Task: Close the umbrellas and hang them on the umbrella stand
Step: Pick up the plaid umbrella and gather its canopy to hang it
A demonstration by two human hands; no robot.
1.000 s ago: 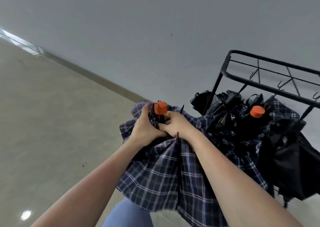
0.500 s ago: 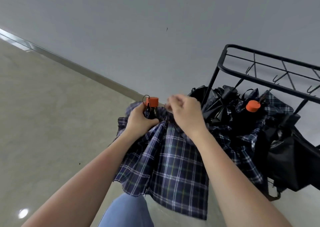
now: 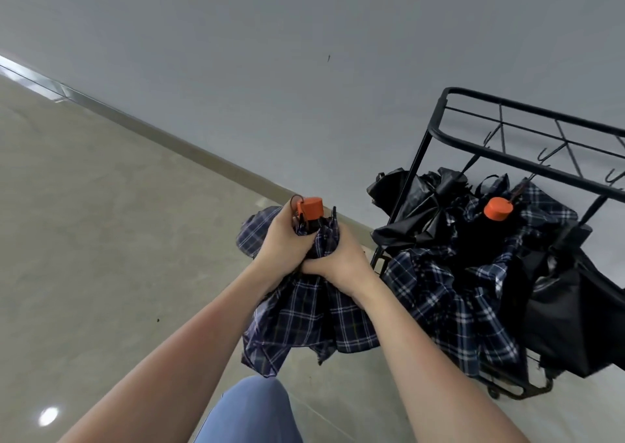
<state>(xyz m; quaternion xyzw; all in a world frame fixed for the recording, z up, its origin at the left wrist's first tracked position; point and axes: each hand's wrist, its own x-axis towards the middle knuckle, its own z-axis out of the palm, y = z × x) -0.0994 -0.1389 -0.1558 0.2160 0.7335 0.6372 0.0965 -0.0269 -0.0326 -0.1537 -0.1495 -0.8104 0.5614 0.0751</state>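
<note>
Both sets of fingers are curling tight around the bunched neck of the plaid umbrella (image 3: 304, 310), just below its orange handle cap (image 3: 311, 207). The left hand (image 3: 282, 244) is wrapping the fabric and the top of the shaft from the left side, fingers pressed together. The right hand (image 3: 341, 261) is clamping in from the right, knuckles toward the camera and fingertips buried in the cloth, so I can't say exactly what they're pinching. The two hands are touching each other at the thumbs.

The umbrella is being held out in front of the person, above the floor (image 3: 101, 239), cap pointing up and away, canopy hanging down loose and flared below the wrists. There's a thin wrist loop (image 3: 293, 202) sticking up beside the cap.

Handling-wise, my guess is it's light, but annoying: the cloth looks thin, slick and floppy, with stiff ribs inside that'll want to spring out. Squeezing the folds near the handle like this seems the right place to hold it, since the shaft underneath gives something solid. For hanging, that loop by the cap is probably the bit to grab.

The black umbrella stand (image 3: 439, 131) is just to the right against the wall, hooks (image 3: 548, 153) along its top rail. Another plaid umbrella (image 3: 449, 293) with an orange cap and some black umbrellas (image 3: 416, 212) are already bundled in there, so it's looking crowded.
</note>
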